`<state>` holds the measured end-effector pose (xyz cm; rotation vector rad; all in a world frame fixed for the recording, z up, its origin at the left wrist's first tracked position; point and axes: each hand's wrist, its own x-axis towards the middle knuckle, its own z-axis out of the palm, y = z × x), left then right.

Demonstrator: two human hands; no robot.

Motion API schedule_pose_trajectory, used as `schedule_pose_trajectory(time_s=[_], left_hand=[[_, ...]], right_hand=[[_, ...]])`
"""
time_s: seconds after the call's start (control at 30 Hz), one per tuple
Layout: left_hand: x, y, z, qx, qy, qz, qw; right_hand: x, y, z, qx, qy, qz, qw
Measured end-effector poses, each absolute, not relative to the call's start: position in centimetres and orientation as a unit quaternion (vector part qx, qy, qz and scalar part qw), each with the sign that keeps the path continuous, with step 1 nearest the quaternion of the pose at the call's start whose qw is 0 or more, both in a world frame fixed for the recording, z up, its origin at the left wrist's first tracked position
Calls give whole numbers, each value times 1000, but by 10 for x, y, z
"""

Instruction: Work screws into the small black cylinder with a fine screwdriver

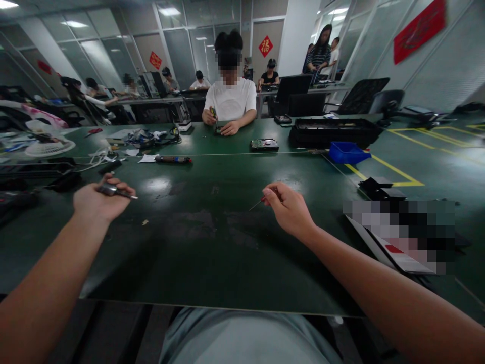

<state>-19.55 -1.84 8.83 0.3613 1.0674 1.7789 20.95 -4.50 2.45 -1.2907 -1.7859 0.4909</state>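
My left hand is closed round a small silver-grey tool whose thin tip points right, held just above the dark green table. My right hand pinches a thin screwdriver with a reddish grip; its metal tip points left and down toward the table. The two hands are well apart, with bare tabletop between them.
Across the table a person in a white shirt works on a small device. A hard drive, a black tray, a blue bin and a red-handled tool lie farther back. Cables and clutter fill the left; black parts sit at right.
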Motion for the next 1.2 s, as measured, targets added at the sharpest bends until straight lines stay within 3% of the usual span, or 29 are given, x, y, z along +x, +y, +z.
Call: schedule_pose_trajectory(time_s=[0.2, 0.37, 0.6, 0.77, 0.93, 1.2], left_hand=[[-89, -8, 69, 198, 373, 618, 663], [-10, -13, 68, 299, 352, 518, 720], [35, -23, 40, 552, 362, 510, 552], [30, -31, 12, 732, 416, 378, 385], [17, -22, 3, 762, 433, 340, 341], [11, -9, -4, 776, 413, 373, 298]], right_hand=[[208, -48, 27, -518, -721, 190, 419], [210, -46, 24, -513, -708, 195, 444], [213, -43, 21, -512, -706, 177, 456], [211, -47, 28, -534, -713, 157, 427], [212, -51, 29, -522, -699, 149, 465], [214, -51, 23, -445, -632, 220, 595]])
